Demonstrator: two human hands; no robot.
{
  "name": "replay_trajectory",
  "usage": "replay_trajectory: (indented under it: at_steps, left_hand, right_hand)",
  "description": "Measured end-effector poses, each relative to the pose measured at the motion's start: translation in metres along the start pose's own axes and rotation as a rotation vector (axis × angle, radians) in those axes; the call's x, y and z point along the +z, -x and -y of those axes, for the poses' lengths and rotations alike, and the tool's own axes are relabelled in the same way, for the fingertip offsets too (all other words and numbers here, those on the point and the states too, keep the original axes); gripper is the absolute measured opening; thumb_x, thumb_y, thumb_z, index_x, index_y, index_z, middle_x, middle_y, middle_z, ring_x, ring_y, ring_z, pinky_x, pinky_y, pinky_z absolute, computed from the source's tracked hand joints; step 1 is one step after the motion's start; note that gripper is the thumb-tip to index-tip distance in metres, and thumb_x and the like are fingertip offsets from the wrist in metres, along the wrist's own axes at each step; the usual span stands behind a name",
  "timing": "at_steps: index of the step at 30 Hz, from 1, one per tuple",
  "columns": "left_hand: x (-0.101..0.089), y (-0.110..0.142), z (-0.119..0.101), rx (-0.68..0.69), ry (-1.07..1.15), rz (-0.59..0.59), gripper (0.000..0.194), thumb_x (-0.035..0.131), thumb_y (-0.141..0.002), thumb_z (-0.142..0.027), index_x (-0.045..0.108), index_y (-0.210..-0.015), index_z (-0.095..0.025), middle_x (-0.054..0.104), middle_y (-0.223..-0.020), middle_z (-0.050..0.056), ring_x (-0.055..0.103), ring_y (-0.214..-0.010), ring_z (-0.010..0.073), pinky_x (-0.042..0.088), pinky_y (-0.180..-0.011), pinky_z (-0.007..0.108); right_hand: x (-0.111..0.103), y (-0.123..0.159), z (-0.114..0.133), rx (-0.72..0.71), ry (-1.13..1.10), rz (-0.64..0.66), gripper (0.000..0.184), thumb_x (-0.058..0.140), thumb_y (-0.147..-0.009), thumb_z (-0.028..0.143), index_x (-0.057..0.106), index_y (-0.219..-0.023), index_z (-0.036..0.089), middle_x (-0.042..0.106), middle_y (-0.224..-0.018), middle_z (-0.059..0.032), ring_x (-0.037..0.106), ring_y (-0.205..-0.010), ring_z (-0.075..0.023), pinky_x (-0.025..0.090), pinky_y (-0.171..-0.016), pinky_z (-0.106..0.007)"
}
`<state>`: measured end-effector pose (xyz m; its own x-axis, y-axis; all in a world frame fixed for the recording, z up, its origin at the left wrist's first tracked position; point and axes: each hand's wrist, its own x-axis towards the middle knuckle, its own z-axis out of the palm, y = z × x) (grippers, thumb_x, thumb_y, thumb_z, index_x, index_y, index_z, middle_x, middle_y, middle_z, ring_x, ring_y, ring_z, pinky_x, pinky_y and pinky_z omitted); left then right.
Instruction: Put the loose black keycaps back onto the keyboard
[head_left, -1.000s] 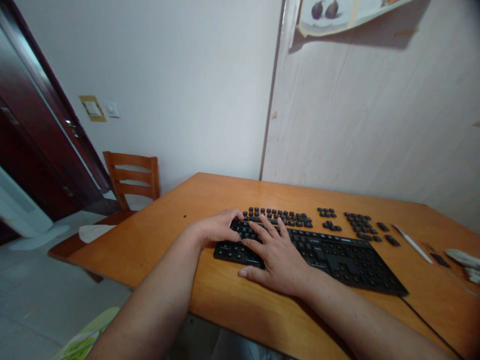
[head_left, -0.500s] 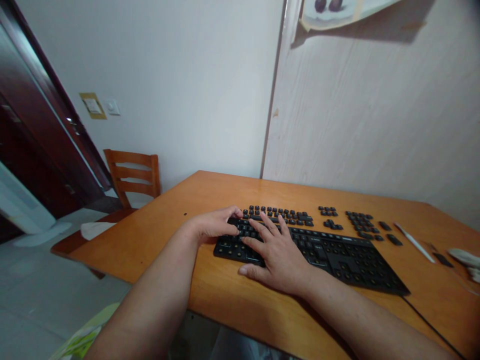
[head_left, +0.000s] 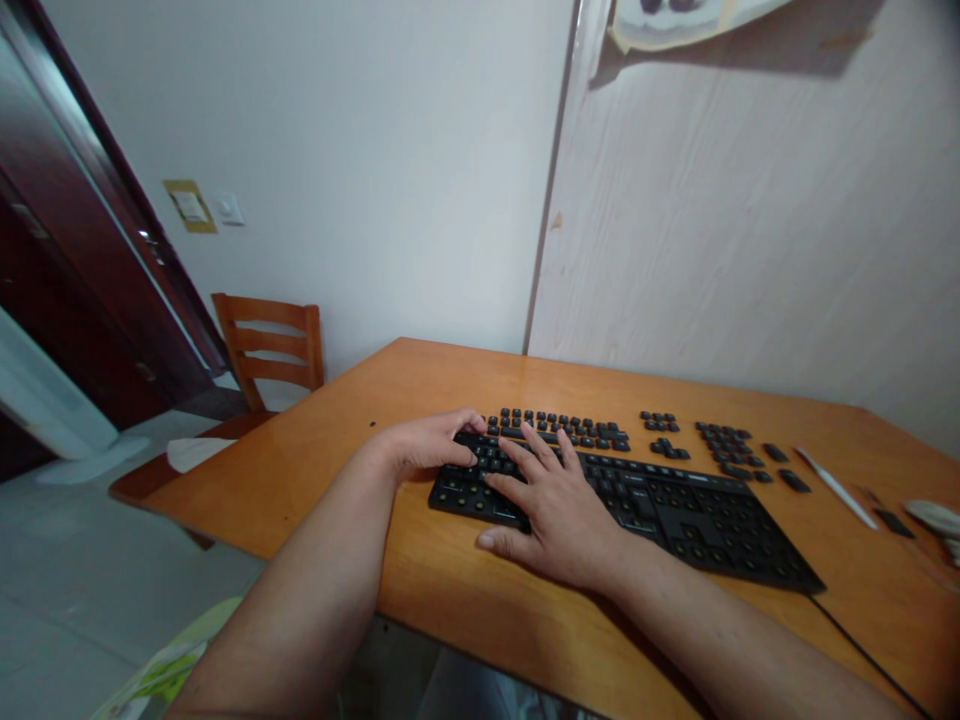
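Observation:
A black keyboard [head_left: 697, 525] lies slantwise on the wooden table [head_left: 450, 575], with many of its keys off and bare sockets showing at both ends. My left hand [head_left: 431, 445] grips its far left part, the thumb on top among the keys and the fingers bent at the back edge; the fingertips are partly hidden. My right hand [head_left: 559, 510] lies spread over the left half of the keyboard, fingers apart on the keys, its thumb resting on the table by the near edge. Loose black keycaps [head_left: 577, 430] stand in rows just behind the keyboard.
More keycaps [head_left: 724, 445] sit in groups at the back right, near a white pen-like stick [head_left: 836, 487]. A cable [head_left: 862, 640] runs from the keyboard toward the lower right. A wooden chair [head_left: 274, 345] stands beyond the table's left side.
My left thumb has shifted slightly away from me and left on the keys. My right hand keeps its place. The whole view has tilted slightly.

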<state>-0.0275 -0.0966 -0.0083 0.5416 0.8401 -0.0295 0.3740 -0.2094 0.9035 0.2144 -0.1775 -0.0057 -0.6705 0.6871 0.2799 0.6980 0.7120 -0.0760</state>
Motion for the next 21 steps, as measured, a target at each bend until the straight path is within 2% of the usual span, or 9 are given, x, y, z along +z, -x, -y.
replay_trajectory:
  at_steps: [6,11,21]
  left_hand:
    - [-0.0006,0.0002,-0.0038,0.003,-0.03,0.016,0.043,0.063,-0.068,-0.017,0.056,-0.11,-0.021,0.06,-0.105,0.002,0.055,-0.104,0.0214,0.043,-0.092,0.036]
    - [-0.0004,-0.0008,-0.002,0.023,-0.033,0.008,0.042,0.063,-0.068,-0.017,0.056,-0.11,-0.021,0.061,-0.111,0.003,0.054,-0.11,0.0227,0.043,-0.095,0.037]
    - [0.0008,-0.0007,-0.001,0.003,0.017,0.006,0.042,0.062,-0.068,-0.017,0.056,-0.11,-0.022,0.06,-0.108,0.002,0.055,-0.105,0.0209,0.044,-0.09,0.034]
  right_hand:
    - [-0.0005,-0.0015,0.0008,-0.014,0.004,-0.026,0.073,0.041,-0.084,0.08,0.061,-0.134,0.03,0.035,-0.158,-0.0091,0.01,-0.148,-0.0387,-0.007,-0.113,-0.066]
    - [0.0009,-0.0008,-0.0003,-0.017,0.012,-0.04,0.072,0.041,-0.084,0.08,0.061,-0.134,0.032,0.036,-0.157,-0.0085,0.01,-0.148,-0.039,-0.005,-0.112,-0.067]
    - [0.0008,-0.0028,0.0003,-0.02,0.007,-0.049,0.069,0.046,-0.084,0.077,0.063,-0.132,0.031,0.037,-0.157,-0.0093,0.011,-0.148,-0.0398,-0.004,-0.113,-0.068]
